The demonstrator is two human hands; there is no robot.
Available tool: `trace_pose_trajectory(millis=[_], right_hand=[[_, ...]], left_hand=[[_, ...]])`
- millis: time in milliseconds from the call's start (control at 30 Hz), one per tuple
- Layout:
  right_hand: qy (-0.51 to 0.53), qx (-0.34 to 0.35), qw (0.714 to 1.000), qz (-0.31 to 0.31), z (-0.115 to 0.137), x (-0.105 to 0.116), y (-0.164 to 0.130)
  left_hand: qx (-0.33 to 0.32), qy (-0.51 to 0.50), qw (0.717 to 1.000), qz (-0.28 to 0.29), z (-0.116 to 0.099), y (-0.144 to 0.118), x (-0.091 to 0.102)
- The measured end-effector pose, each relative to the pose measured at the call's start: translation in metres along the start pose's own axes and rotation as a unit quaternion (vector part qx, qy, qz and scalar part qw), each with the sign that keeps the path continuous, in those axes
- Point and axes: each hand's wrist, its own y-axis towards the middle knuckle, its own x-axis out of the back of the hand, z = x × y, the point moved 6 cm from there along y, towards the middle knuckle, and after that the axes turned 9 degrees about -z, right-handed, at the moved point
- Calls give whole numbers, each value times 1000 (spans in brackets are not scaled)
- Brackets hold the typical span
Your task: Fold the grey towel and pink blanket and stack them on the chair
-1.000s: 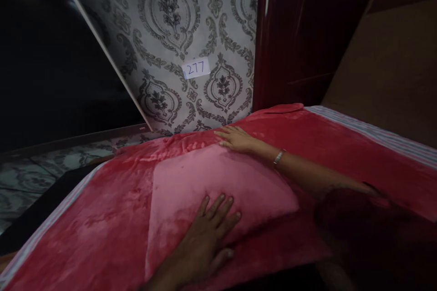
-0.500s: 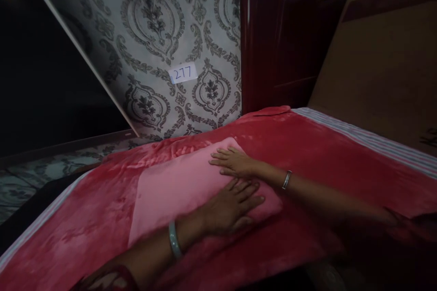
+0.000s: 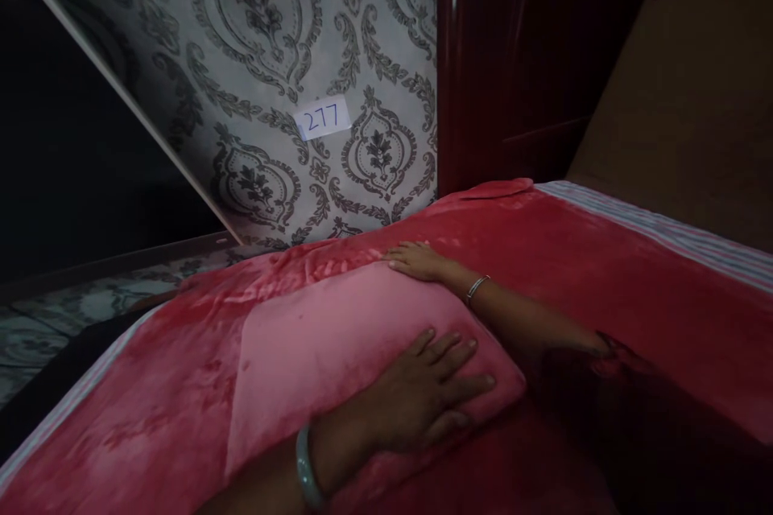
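Note:
A folded pink cloth (image 3: 302, 338), soft and smooth on top, lies flat on a red plush blanket (image 3: 580, 257). My left hand (image 3: 419, 390), with a pale green bangle at the wrist, rests palm down on the cloth's near right part, fingers spread. At the far right corner of the cloth lies my right hand (image 3: 416, 261), stretched out flat along its edge, a silver bracelet on that wrist. Neither hand is closed round anything. The left palm hides part of the cloth's near side.
Patterned wallpaper (image 3: 259, 56) with a paper label (image 3: 323, 117) reading 277 rises behind the blanket. A large dark panel (image 3: 78, 137) leans at the left. Dark red woodwork (image 3: 501, 56) and a brown cardboard sheet (image 3: 688, 96) stand at the right. A striped edge (image 3: 658, 225) shows beside the blanket.
My right hand has slid off the cloth's top to its far corner and edge. My left hand has shifted slightly right and nearer, still flat on the cloth. The view has tilted slightly.

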Motion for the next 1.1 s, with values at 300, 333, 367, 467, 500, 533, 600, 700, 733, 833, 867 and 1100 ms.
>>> trace_pose_trajectory(millis=[300, 333, 367, 467, 500, 533, 600, 700, 733, 833, 867, 1100], right_hand=[[-5, -65, 996, -61, -5, 28, -7], [-9, -58, 995, -79, -2, 34, -14], [-12, -43, 994, -100, 2, 39, -24], [-5, 31, 988, -152, 26, 46, -62], [3, 59, 985, -159, 38, 44, -77], [13, 87, 982, -164, 52, 41, -91], [40, 148, 974, -168, 85, 34, -115], [63, 252, 959, -118, 137, 15, -139], [61, 280, 955, -84, 150, 6, -144], [44, 292, 956, 0, 166, -18, -150], [42, 276, 960, 15, 165, -23, -150], [50, 245, 967, 53, 157, -32, -152]], left_hand=[[-39, 26, 999, -23, -4, 2, 3], [-45, 22, 998, -32, -5, 2, 3], [-50, 15, 997, -48, -6, 1, 3], [-37, -24, 988, -148, -6, -3, 18], [-23, -38, 979, -200, -4, -5, 29], [-4, -50, 965, -256, -1, -8, 43], [34, -64, 936, -344, 11, -14, 72], [88, -58, 942, -319, 42, -12, 96], [107, -45, 957, -267, 56, -9, 95], [167, 22, 980, -102, 99, -8, 74], [180, 47, 980, -76, 110, -10, 66], [194, 89, 970, -113, 133, -19, 60]])
